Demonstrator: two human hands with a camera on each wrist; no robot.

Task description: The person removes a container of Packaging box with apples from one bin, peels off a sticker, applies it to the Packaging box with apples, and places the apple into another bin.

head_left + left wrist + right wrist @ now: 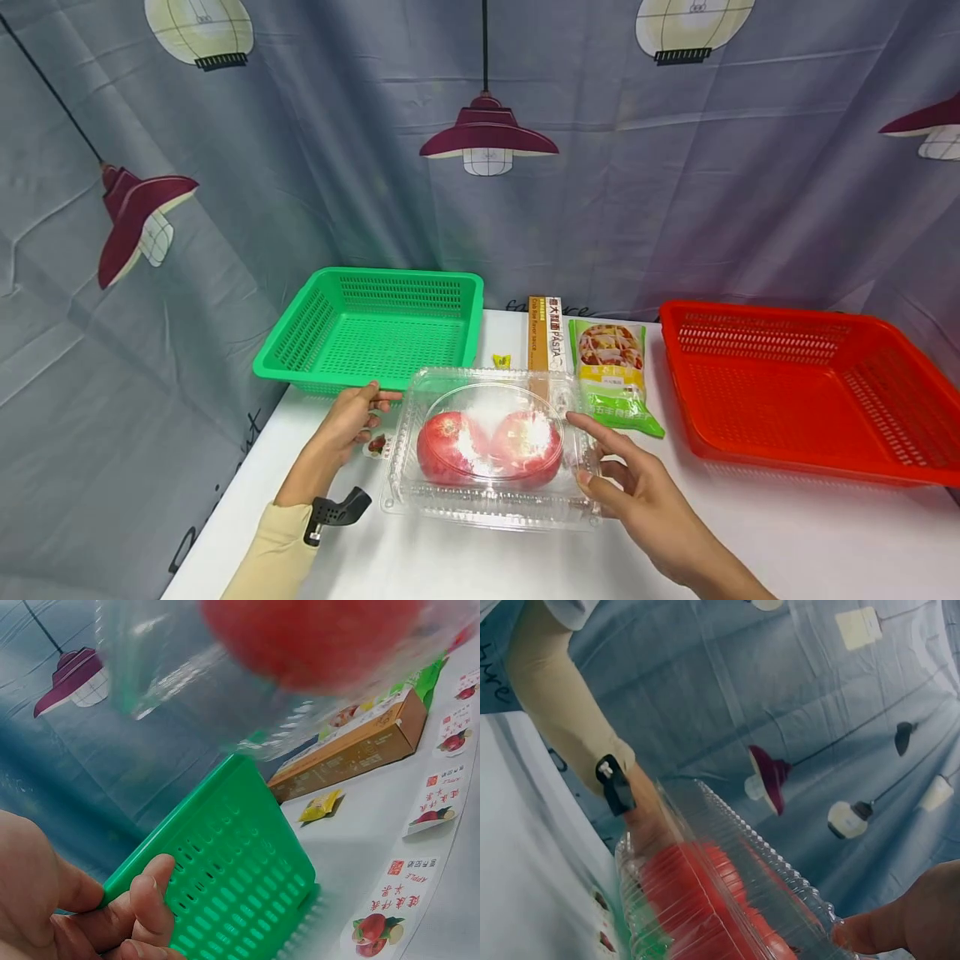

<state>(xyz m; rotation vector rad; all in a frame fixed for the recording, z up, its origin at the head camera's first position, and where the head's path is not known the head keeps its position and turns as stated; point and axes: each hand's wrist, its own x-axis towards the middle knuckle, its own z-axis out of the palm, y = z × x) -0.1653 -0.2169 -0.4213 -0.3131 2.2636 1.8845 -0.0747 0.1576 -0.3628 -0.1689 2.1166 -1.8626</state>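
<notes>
A clear plastic clamshell box point(487, 450) holding two round red fruits point(450, 446) lies shut on the white table in front of me. My right hand point(600, 454) is at its right end, with spread fingers touching the lid and the thumb at the rim. A fingertip point(870, 930) presses the box's edge point(735, 855) in the right wrist view. My left hand point(371, 412) sits just left of the box, by the green basket's point(300, 375) front rim. Its fingers point(150, 900) are loosely curled and hold nothing. The box point(187, 667) appears blurred above them.
A red basket point(787, 310) stands at the right. Between the baskets lie a pasta box point(545, 333), a green food packet point(611, 375) and a small yellow sachet point(501, 360). A strip of apple stickers point(427, 817) lies on the table near my left hand. A lamp-print curtain hangs behind.
</notes>
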